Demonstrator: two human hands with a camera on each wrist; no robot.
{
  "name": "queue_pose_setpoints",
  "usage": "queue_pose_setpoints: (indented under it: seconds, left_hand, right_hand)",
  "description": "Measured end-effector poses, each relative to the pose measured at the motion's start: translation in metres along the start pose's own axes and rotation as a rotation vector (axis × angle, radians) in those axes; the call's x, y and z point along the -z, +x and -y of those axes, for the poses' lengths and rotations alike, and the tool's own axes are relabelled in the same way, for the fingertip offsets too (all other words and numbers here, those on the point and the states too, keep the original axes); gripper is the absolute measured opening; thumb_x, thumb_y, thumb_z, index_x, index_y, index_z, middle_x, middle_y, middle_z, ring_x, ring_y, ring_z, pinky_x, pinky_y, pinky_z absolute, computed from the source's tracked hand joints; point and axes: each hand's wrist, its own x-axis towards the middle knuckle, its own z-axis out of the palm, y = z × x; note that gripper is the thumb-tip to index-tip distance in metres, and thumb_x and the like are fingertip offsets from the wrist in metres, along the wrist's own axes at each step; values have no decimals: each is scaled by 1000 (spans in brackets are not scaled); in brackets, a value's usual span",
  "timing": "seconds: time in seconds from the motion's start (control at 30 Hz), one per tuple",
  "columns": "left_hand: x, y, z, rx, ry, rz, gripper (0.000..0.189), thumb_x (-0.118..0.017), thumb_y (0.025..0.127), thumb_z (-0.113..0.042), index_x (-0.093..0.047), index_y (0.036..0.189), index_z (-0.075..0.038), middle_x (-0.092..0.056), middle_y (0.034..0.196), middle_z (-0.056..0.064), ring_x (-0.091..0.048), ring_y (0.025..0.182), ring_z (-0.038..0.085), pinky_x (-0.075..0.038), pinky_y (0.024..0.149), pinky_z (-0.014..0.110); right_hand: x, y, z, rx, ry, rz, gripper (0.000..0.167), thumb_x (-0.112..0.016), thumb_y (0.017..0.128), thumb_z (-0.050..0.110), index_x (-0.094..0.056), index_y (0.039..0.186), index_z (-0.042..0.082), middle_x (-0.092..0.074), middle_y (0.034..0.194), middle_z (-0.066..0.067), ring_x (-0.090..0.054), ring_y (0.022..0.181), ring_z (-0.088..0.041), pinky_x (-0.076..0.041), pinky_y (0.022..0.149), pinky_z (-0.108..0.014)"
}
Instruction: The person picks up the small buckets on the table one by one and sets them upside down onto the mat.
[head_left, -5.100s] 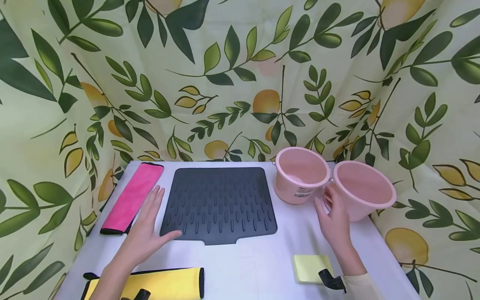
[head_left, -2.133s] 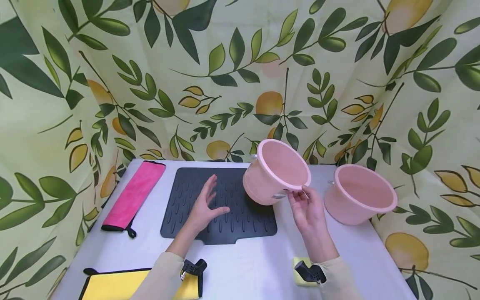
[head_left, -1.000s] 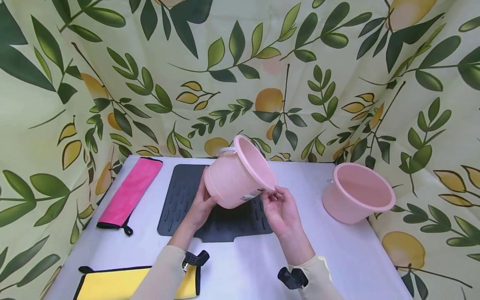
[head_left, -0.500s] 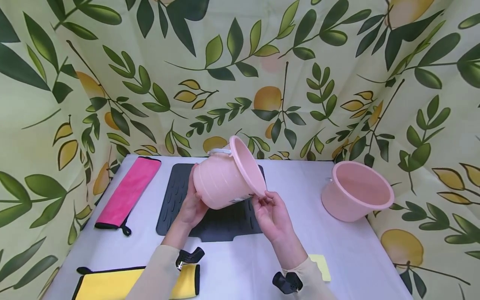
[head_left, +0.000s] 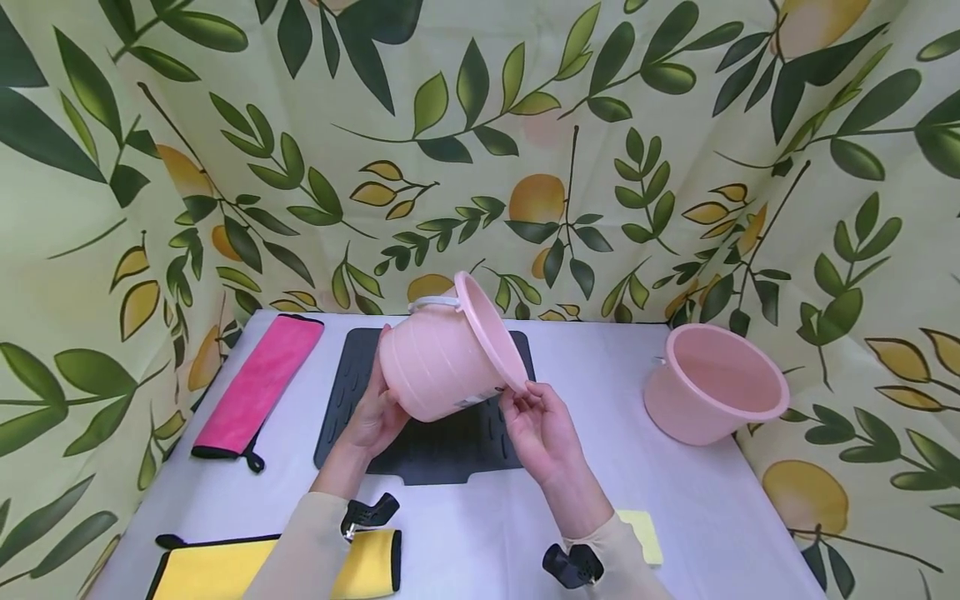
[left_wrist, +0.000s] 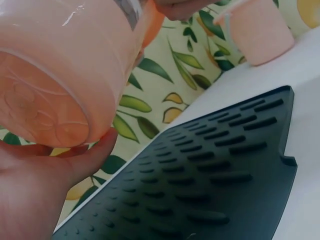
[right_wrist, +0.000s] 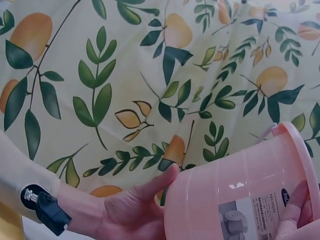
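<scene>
Over the dark ridged mat point(head_left: 450, 457), clear of it, the pink plastic bucket point(head_left: 435, 358) is tilted in my grip, its long axis running from base at left to mouth at right. My left hand point(head_left: 372, 423) cups the base; my right hand point(head_left: 542, 429) pinches the rim's near edge.

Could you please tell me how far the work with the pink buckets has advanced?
Done: one pink bucket is off the table, held above the dark mat.
In hand: it is tilted, the left hand at its base, the right hand pinching its rim.
Remaining, probably: setting it down, as only the hands support it; the other bucket stands with no hand on it.
</scene>
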Motion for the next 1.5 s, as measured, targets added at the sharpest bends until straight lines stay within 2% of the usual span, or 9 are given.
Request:
queue_pose_setpoints:
  seconds: [0.17,0.37,0.53,0.73,0.87,0.97,1.2,1.37,1.5]
  left_hand:
    - [2,-1,-7,-10,0,-13,110,-85,96,-28,-9,173,-45,-30,167,3,-36,148,26,-52,111,38]
    - [6,-2,-14,-11,32,-56,105,-82,95,-25,-13,173,-46,-31,166,2,-36,146,27,-55,107,37]
    - [10,-4,-23,-22,77,-59,104,-77,96,-19,-12,173,-43,-31,165,2,-37,144,27,-55,107,36]
    - [17,-6,-38,-23,157,-76,102,-72,97,-13,-13,174,-42,-29,167,1,-36,146,26,-54,108,34]
    - [25,-10,-49,-9,203,-107,105,-72,96,-10,-8,175,-39,-26,170,1,-32,148,26,-55,106,34]
    - [31,-13,-57,9,230,-124,105,-69,96,-8,-8,175,-39,-25,170,1,-31,149,27,-56,105,34]
    - [45,-26,-76,31,288,-167,95,-65,99,-7,-17,173,-45,-25,169,1,-34,147,26,-56,105,33]
    - [54,-38,-90,46,302,-185,91,-61,102,-6,-18,172,-45,-27,165,1,-38,142,25,-55,105,32]
    - [62,-44,-102,65,334,-197,90,-58,102,-5,-17,171,-45,-27,164,0,-41,139,24,-56,104,32]
  right_hand:
    - [1,1,-2,-15,-58,17,35,-48,116,14,-38,147,2,-45,145,-12,-60,113,-20,-46,113,-24]
    - [6,6,-8,-39,-195,24,34,-50,116,21,-42,143,2,-52,129,-11,-58,114,-22,-48,115,-31]
    - [16,9,-7,-61,-321,3,31,-46,117,26,-48,138,3,-60,122,-10,-57,121,-25,-48,116,-38]
    - [29,8,5,40,-444,-45,23,-49,116,26,-60,123,7,-64,124,-12,-61,123,-28,-49,115,-40]
    - [35,4,23,87,-476,-55,22,-46,117,27,-60,121,10,-62,125,-12,-60,128,-29,-49,115,-38]
    - [37,1,42,108,-453,-76,24,-48,117,29,-56,127,9,-61,127,-12,-58,131,-29,-47,117,-37]
    - [47,-8,86,141,-384,-146,30,-58,114,33,-51,135,13,-58,130,-9,-53,138,-25,-43,120,-35]
    - [58,-24,110,159,-303,-155,31,-62,112,34,-50,135,15,-59,129,-7,-55,136,-22,-41,122,-34]
    - [64,-35,127,158,-206,-127,30,-62,112,30,-50,133,13,-54,131,-7,-54,134,-22,-36,124,-34]
